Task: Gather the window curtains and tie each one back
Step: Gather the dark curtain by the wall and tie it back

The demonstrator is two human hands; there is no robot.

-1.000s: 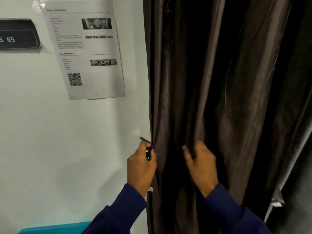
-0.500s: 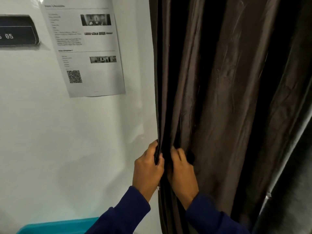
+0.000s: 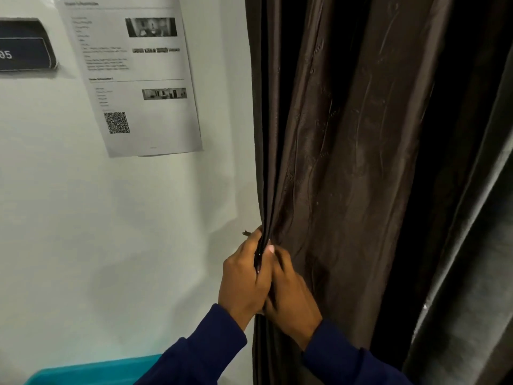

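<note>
brown curtain [image 3: 347, 162] — white wall [image 3: 111, 218], navy sleeves [image 3: 200, 354]

Left hand [image 3: 244, 276], right hand [image 3: 291, 290] clenched together

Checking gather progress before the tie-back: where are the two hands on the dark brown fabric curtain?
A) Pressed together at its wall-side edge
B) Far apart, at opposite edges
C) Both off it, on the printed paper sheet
A: the left hand and right hand touch each other, gripping folds of the dark brown fabric curtain at its wall-side edge.

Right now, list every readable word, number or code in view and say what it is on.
"05": white digits on the dark blue wall sign, cut off at the frame's left edge.
White printed paper sheet: headings and text too blurred to read.
QR code on that sheet: visible, not legible.
</note>
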